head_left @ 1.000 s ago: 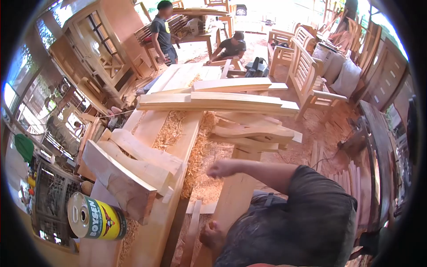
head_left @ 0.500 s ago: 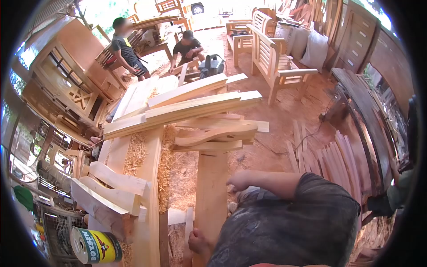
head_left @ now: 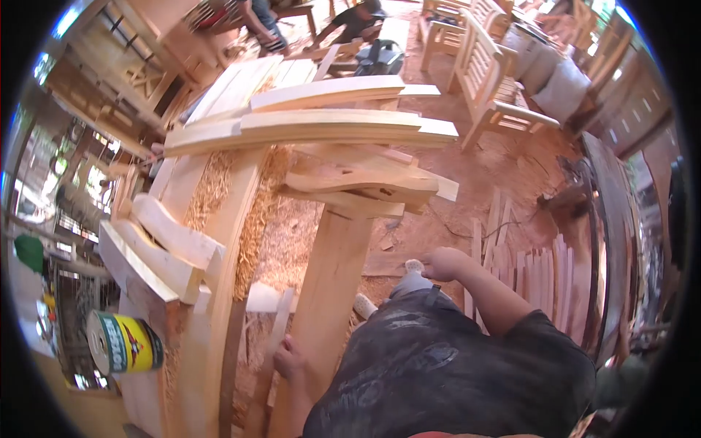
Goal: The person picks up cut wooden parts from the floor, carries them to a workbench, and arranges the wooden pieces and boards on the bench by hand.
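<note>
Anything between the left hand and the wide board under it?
Nothing visible: the left hand is right at the board's left edge; the thin strip sits beside it, not between.

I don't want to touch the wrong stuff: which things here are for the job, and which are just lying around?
Probably for the job:
wide plank, with the left hand at its edge
narrow strip, beside that hand

Probably just lying around:
yellow-and-green can
wood shavings
pale sack
</note>
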`<state>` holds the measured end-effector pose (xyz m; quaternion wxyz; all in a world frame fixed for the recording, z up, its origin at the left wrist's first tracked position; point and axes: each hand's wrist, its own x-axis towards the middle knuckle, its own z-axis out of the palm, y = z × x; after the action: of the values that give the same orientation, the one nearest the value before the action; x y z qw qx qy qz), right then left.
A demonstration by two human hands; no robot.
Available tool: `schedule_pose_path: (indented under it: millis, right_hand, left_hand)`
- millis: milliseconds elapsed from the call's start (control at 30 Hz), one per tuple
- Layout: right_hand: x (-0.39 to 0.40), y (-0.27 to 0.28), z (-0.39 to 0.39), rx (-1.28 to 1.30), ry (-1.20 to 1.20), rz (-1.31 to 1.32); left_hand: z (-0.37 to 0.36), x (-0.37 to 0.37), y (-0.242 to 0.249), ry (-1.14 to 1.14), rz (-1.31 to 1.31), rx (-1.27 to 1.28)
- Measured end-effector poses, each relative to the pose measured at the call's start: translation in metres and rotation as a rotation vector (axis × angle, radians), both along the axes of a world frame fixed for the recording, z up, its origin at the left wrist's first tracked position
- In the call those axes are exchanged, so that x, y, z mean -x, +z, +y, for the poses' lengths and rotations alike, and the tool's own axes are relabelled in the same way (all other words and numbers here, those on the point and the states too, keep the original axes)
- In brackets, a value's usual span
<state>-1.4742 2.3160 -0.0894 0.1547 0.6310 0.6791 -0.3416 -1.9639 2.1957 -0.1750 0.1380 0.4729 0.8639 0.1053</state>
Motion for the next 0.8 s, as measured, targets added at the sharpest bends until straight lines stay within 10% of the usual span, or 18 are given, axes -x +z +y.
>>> schedule_pose_path:
  millis: [467, 800]
  right_hand:
    - [-0.095, 0.056, 0.118, -0.284, -0.130, 0.456]
    - [-0.050, 0.044, 0.159, -0.826, 0.142, 0.223]
  left_hand:
    - [0.003, -0.017, -0.031, 0.251, 0.119, 0.120]
    - [0.021, -0.058, -0.019, 0.452, 0.209, 0.038]
